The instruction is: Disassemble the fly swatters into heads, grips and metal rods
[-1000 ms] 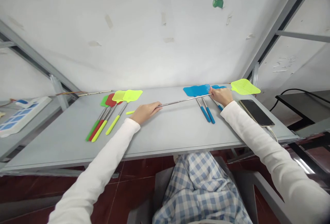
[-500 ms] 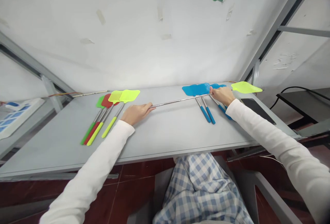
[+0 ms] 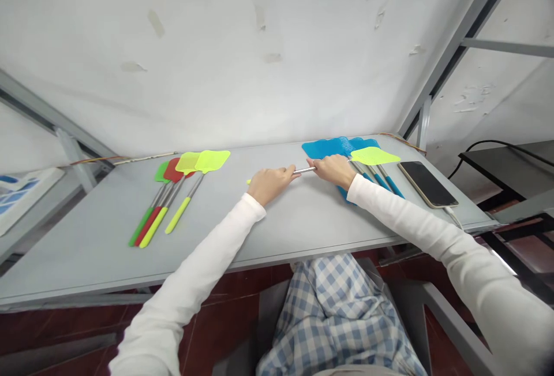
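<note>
Between my hands is a yellow-green fly swatter (image 3: 374, 156) with a telescopic metal shaft. My left hand (image 3: 272, 184) is closed round its handle end, whose yellow-green tip pokes out behind the fist. My right hand (image 3: 334, 169) grips the shaft just below the swatter head. Only a short piece of metal shows between the two fists. Under and behind my right hand lie several blue fly swatters (image 3: 322, 148), their handles toward me. On the left of the table rest a green swatter (image 3: 161, 171), a red swatter (image 3: 172, 170) and two yellow-green swatters (image 3: 212, 160).
A phone (image 3: 427, 183) with a white cable plugged in lies at the right of the grey table (image 3: 277, 231). A white wall (image 3: 242, 99) stands behind it. Metal frame bars slope up on both sides. A white tray with blue parts (image 3: 26, 194) is at the far left.
My hands have come closer together, and the swatter's shaft between them is much shorter. Its yellow-green head has moved left, and the phone is now uncovered.
</note>
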Tool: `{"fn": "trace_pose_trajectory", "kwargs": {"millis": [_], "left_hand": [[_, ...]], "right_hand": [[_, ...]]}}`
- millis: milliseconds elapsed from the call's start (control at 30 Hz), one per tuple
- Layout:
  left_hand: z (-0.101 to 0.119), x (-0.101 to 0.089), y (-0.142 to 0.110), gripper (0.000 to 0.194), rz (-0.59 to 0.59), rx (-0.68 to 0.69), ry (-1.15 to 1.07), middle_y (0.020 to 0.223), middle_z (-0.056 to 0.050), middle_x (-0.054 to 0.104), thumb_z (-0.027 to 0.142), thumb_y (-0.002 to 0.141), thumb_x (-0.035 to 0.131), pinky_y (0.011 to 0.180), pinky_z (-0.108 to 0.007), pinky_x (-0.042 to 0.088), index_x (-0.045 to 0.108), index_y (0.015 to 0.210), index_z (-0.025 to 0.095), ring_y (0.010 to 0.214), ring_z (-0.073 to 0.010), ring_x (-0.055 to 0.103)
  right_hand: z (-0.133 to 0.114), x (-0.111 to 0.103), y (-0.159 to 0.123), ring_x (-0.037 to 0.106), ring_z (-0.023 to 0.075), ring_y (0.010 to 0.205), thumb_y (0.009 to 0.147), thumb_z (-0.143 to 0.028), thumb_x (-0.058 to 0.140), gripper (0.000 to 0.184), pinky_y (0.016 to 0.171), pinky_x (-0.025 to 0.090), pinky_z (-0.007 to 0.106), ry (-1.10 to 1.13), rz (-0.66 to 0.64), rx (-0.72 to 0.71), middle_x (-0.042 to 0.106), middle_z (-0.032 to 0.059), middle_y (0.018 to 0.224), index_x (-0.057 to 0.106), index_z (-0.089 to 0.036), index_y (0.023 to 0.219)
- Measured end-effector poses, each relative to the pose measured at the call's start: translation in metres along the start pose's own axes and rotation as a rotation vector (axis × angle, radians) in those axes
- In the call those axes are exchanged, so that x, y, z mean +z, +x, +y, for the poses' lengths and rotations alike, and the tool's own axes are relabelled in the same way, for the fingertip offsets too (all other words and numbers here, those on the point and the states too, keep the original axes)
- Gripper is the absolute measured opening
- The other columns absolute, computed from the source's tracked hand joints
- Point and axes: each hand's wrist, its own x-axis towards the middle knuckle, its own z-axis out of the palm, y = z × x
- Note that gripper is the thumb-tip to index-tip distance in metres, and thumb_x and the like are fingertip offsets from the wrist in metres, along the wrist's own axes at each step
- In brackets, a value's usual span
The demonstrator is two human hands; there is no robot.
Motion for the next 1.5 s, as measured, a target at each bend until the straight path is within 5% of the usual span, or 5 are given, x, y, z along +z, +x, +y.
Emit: {"fn": "trace_pose_trajectory", "kwargs": {"millis": [133,400,667,1133,1500], "left_hand": [[-0.005,0.007,-0.002,0.046,-0.027,-0.010,-0.037,0.086,-0.012,0.073,0.052,0.097,0.027,0.056,-0.026,0.034,0.060,0.104,0.021,0.073,-0.0233,0.070],[-0.049,0.017,-0.013,0.045,-0.052,-0.134,-0.064,0.086,-0.009,0.074,0.054,0.096,0.030,0.055,-0.026,0.031,0.062,0.102,0.022,0.077,-0.0227,0.068],[-0.069,0.032,-0.025,0.047,-0.013,-0.087,-0.098,0.086,-0.010,0.073,0.054,0.096,0.030,0.056,-0.027,0.032,0.062,0.095,0.021,0.073,-0.0218,0.068],[-0.020,0.020,0.001,0.049,-0.066,-0.007,-0.009,0.083,-0.012,0.074,0.054,0.097,0.028,0.056,-0.026,0.035,0.064,0.098,0.021,0.070,-0.0230,0.069],[-0.020,0.030,0.003,0.047,0.006,-0.068,-0.125,0.088,-0.008,0.073,0.054,0.096,0.031,0.055,-0.028,0.031,0.064,0.102,0.022,0.078,-0.0228,0.068]], "right_hand": [[0.005,0.002,-0.008,0.066,0.0227,0.085,0.100,-0.032,0.033,0.037,0.069,0.037,0.030,-0.035,-0.008,-0.078,0.071,0.0150,0.094,0.064,-0.014,0.105],[0.058,-0.002,-0.020,0.049,0.0285,0.120,0.094,-0.006,0.030,0.037,0.092,0.033,0.038,-0.288,0.341,-0.076,0.059,0.0209,0.122,0.059,-0.006,0.116],[0.107,0.005,-0.025,0.062,0.0202,0.092,0.093,-0.013,0.045,0.030,0.079,0.039,0.031,-0.156,0.101,-0.199,0.070,0.0090,0.103,0.063,-0.020,0.115],[0.040,0.014,-0.036,0.065,0.0222,0.085,0.095,-0.011,0.036,0.027,0.060,0.031,0.029,-0.167,-0.118,-0.208,0.069,0.0146,0.089,0.058,-0.010,0.112],[0.034,0.019,-0.041,0.047,0.0279,0.124,0.094,-0.015,0.040,0.040,0.099,0.032,0.041,-0.087,0.363,-0.147,0.055,0.0153,0.136,0.051,-0.012,0.132]]}}
